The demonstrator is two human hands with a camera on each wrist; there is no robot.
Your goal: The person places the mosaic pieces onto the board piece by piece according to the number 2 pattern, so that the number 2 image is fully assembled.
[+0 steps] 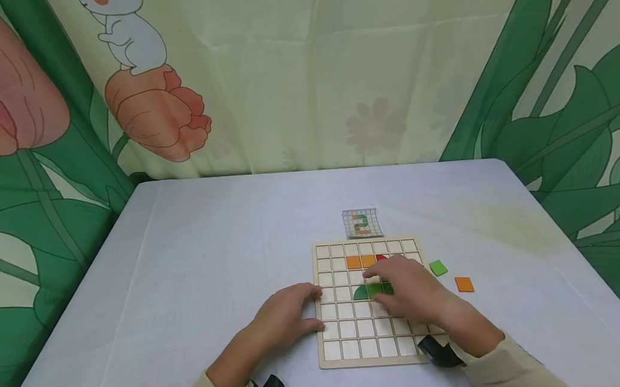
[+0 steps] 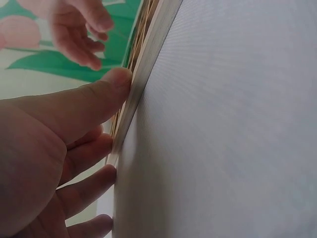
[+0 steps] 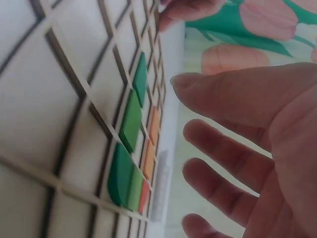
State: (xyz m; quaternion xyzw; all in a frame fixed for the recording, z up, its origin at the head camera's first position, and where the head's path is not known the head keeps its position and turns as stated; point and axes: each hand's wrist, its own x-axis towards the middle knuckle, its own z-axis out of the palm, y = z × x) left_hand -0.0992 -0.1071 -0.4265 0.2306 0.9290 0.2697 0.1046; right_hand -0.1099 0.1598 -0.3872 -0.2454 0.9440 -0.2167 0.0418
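Observation:
My left hand [image 1: 282, 316] rests at the left edge of a wooden grid board [image 1: 349, 330]; its thumb and fingertips touch the frame. Over the board hovers my right hand [image 1: 415, 291], thumb and fingers apart and nothing between them, as the right wrist view shows. Beneath it lies a row of green pieces: a rounded dark green tile [image 1: 360, 292], a lighter green tile [image 3: 131, 121] and another dark green tile [image 3: 120, 173]. The upper row holds orange tiles [image 1: 353, 262] and a red tile [image 1: 382, 258], partly hidden by the right hand.
A small printed pattern card [image 1: 362, 223] lies just behind the board. To the right, a loose light green tile [image 1: 438, 268] and a loose orange tile [image 1: 464, 284] lie on the white tablecloth [image 1: 211, 242]. A printed curtain [image 1: 281, 87] hangs behind the table.

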